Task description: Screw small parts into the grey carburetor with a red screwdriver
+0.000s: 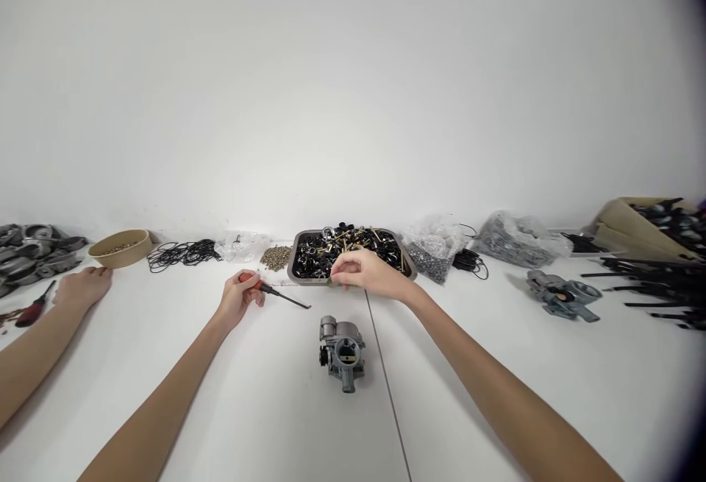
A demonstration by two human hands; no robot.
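My left hand (238,301) is closed around the red handle of a screwdriver (284,296). Its dark shaft points right and down, with a small dark bit at the tip. Fingers pinched together, my right hand (361,271) is over the front edge of a metal tray (411,267) heaped with small black and brass-coloured parts. What the pinch holds, if anything, is too small to make out. In front of both hands a grey metal carburetor (343,355) stands on the white table, touched by neither hand.
At left, another person's hand (84,287) rests near a tan bowl (128,252) and a second screwdriver (34,311). Black rubber rings (184,254), brass pieces (276,257) and plastic bags (435,246) line the wall. Another carburetor (562,295) lies right, near black tubes (656,287).
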